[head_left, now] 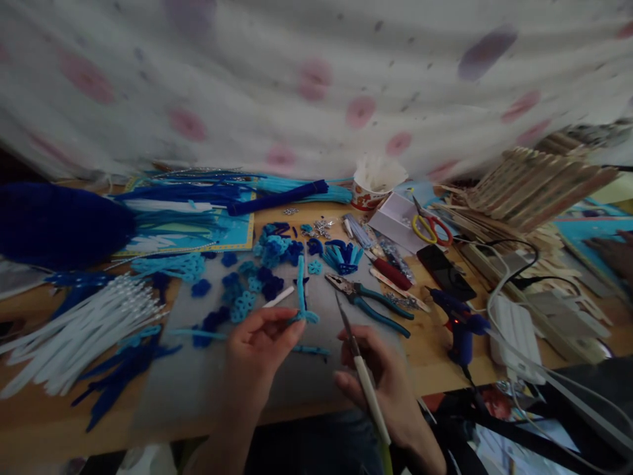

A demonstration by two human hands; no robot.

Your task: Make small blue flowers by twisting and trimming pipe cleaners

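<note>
Near the middle of the table, my left hand (264,340) pinches a light blue fuzzy stem piece (301,287) between thumb and fingertips; the piece stands up with a curled lower end. To its right, my right hand (378,373) is curled around a long tool with a white handle (368,389) and a dark metal blade (347,323) that points up and away from me. The blade does not touch the blue piece. A light blue stem (309,349) lies on the grey mat (182,389) beyond my hands. Blue flower shapes (242,307) lie left of the held piece.
Blue-handled pliers (378,303) lie right of the mat's centre. Further right are a glue gun (459,323), a phone (445,272), scissors (431,227) and white cables. White stems (89,330) are bundled at left. A paper cup (373,188) stands at the back.
</note>
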